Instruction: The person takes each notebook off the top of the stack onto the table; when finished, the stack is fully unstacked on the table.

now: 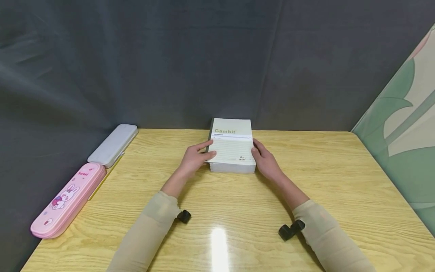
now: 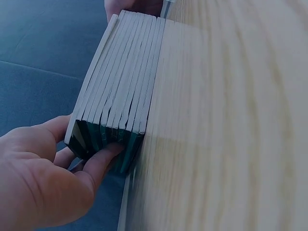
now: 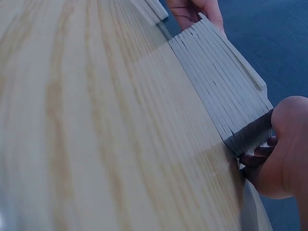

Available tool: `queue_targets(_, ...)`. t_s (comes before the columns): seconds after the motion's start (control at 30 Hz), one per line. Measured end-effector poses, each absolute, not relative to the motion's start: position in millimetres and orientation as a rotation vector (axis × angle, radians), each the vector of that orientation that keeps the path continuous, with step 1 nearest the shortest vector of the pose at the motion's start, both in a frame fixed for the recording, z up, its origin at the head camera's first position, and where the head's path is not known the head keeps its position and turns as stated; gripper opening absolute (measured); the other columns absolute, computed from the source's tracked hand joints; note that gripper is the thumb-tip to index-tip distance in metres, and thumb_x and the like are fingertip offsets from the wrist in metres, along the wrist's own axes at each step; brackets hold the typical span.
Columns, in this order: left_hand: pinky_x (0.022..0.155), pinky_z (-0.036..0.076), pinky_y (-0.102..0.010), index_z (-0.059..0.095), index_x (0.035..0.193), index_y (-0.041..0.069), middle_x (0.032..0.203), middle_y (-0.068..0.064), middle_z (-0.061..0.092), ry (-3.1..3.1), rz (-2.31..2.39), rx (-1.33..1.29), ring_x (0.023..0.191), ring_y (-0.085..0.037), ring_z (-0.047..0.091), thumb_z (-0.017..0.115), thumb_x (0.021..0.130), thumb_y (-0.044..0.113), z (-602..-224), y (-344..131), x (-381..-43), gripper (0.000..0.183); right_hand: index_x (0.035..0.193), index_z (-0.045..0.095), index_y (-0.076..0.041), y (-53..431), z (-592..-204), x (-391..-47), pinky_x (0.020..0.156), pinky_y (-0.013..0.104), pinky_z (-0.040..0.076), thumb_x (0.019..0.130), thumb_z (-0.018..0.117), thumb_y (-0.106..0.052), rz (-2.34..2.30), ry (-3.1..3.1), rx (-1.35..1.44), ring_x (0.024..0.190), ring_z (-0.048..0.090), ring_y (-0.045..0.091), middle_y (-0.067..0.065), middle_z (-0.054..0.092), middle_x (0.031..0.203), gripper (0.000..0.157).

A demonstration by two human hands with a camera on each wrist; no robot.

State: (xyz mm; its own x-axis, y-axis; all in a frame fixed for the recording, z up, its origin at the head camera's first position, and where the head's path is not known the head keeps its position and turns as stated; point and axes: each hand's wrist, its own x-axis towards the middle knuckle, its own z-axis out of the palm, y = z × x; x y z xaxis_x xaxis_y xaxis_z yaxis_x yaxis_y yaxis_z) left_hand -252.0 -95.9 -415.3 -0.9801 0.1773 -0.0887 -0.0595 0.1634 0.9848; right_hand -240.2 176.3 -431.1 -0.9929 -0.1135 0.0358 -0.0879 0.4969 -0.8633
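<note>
"Pink first: a rabbit-printed pencil case (image 1: 69, 200) marked 'Sweet', at the lower left of the frame, on the wood-grain surface (image 1: 238, 207). What lies above it?"

"A pale grey pencil case (image 1: 112, 145), near its upper end, with a thin yellow pencil (image 1: 106, 176) along the right edges of both."

"And then?"

"Toward the centre, the left hand (image 1: 193, 158), coming out of a cream sleeve (image 1: 149, 226) with a small black device (image 1: 184, 216) at the cuff. Thumb and index finger stand apart, and it grips the left side of the stack of notebooks (image 1: 232, 168)."

"Where exactly is that stack?"

"Centre of the frame, near the surface's back edge, a dark curtain (image 1: 190, 64) behind. The top notebook (image 1: 232, 149) reads 'Gambit', with ruled lines across its lower half. In the left wrist view green spines show beside the fingers."

"And the right hand (image 1: 266, 162)?"

"Just right of centre, holding the opposite side, thumb near the top edge; the right wrist view shows bent fingers there. Farther right, a panel (image 1: 408, 121) printed with green leaves runs along the frame's edge."
</note>
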Motion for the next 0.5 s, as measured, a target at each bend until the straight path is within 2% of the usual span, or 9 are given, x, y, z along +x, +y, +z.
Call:
queue_targets(0.23,0.094,0.053,-0.033,0.061,0.143,0.015,0.155,-0.007,0.043,2.221,1.989,0.056,0.12,-0.022,0.06,0.072,0.096,0.014,-417.2,-100.5,-251.2,0.048,0.162,0.019,-0.006,176.7,-429.7,-238.5,0.122,0.051,0.016,0.113,0.032,-0.033,-1.546,2.691,-0.194,0.151,0.019,0.035,0.017,0.025,0.164,0.058)
queue_targets(0.33,0.082,0.054,-0.029,0.062,0.142,0.015,0.151,-0.005,0.049,2.209,2.024,0.017,0.097,-0.014,0.065,0.072,0.096,0.013,-417.5,-102.5,-251.4,0.046,0.162,0.02,-0.007,176.8,-429.8,-238.3,0.122,0.051,0.017,0.113,0.032,-0.032,-1.549,2.694,-0.191,0.151,0.02,0.035,0.016,0.026,0.164,0.058)
queue_targets(0.4,0.07,0.051,-0.024,0.063,0.141,0.015,0.149,-0.005,0.051,2.205,2.049,-0.011,0.075,-0.009,0.059,0.072,0.096,0.012,-417.5,-103.7,-251.3,0.046,0.162,0.02,-0.007,176.8,-429.8,-238.5,0.122,0.051,0.017,0.113,0.032,-0.033,-1.553,2.692,-0.19,0.151,0.02,0.035,0.016,0.027,0.164,0.057)
queue_targets(0.5,0.068,0.052,-0.02,0.062,0.141,0.012,0.15,-0.008,0.05,2.168,2.108,-0.033,0.069,-0.004,0.056,0.07,0.097,0.009,-416.5,-104.8,-250.2,0.045,0.163,0.02,-0.007,177.0,-429.3,-238.5,0.122,0.051,0.017,0.113,0.032,-0.033,-1.553,2.692,-0.194,0.151,0.02,0.035,0.016,0.026,0.164,0.057)
